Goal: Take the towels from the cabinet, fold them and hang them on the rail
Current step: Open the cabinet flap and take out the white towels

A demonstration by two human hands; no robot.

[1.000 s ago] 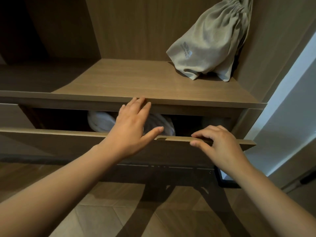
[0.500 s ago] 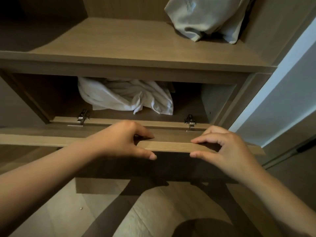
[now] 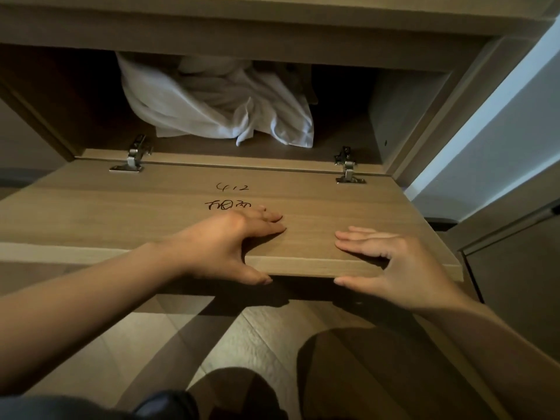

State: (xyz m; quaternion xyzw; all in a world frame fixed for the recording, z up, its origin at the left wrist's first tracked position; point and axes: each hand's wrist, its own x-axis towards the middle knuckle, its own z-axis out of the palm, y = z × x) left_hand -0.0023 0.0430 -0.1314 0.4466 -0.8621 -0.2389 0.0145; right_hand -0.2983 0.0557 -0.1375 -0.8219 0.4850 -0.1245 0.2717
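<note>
A crumpled heap of white towels lies inside the open cabinet compartment, towards its left and middle. The wooden flap door hangs out flat towards me on two metal hinges, with handwriting on its inner face. My left hand holds the door's front edge, fingers on top and thumb underneath. My right hand holds the same edge further right, fingers stretched flat on top and thumb below the edge. Neither hand touches the towels.
A shelf board roofs the compartment low above the towels. Hinges sit at the left and right of the opening. A pale wall stands right of the cabinet. Tiled floor and my dark-clad legs are below.
The flap door has swung from nearly shut down to flat, with both hands on its edge. The view dropped, so the upper shelf and its grey bag left the frame.
</note>
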